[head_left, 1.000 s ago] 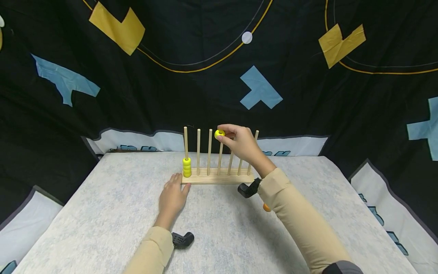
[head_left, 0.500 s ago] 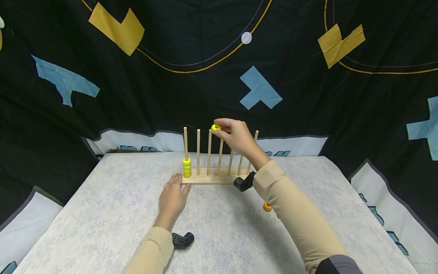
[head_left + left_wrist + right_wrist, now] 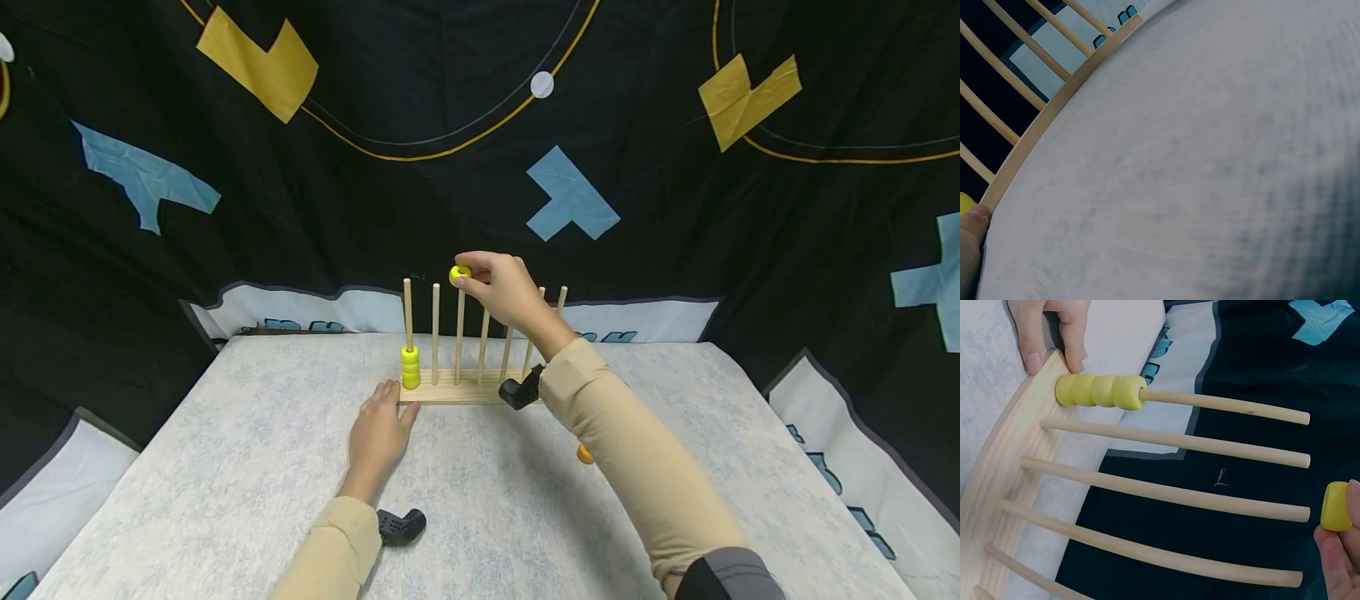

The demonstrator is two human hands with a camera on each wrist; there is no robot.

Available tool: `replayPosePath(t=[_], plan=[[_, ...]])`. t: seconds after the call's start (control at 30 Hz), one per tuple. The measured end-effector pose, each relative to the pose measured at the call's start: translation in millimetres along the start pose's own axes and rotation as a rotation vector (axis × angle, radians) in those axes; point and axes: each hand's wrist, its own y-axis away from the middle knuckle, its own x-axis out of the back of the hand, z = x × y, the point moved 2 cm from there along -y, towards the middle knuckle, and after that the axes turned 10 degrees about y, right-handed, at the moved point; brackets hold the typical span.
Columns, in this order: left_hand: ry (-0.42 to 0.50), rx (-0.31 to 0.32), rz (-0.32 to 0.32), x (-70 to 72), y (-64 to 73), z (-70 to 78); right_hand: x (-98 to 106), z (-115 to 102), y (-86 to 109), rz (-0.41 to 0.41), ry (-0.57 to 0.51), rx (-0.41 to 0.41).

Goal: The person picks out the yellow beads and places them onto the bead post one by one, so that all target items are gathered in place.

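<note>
A: What has the right hand (image 3: 510, 292) got?

B: A yellow ring bead (image 3: 460, 273), pinched between thumb and fingertips just above the tip of the third peg (image 3: 460, 333) from the left end of the wooden peg rack (image 3: 465, 387). In the right wrist view the bead (image 3: 1335, 505) sits just past the peg ends, touching none of them.

A: And the left hand (image 3: 378, 433)?

B: Flat on the grey table cover (image 3: 225, 467), fingers straight, holding nothing; its fingertips touch the rack's left end, at about 8 o'clock from the bead.

A: Other beads?

B: A stack of yellow beads (image 3: 409, 367) rests at the foot of the leftmost peg. An orange bead (image 3: 583, 454) lies on the cover at 4 o'clock from the rack, against the right sleeve.
</note>
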Motion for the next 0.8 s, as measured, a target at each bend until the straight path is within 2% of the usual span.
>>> replayPosePath(t=[0.53,0.8], plan=[[0.007,0.008,-0.005,-0.4,-0.1,-0.6,-17,-19,-22.3,-0.023,-0.050,-0.023],[0.010,0.007,-0.004,-1.5,-1.1,-1.7,-28,-30,-25.1,-0.044,-0.049,-0.015]])
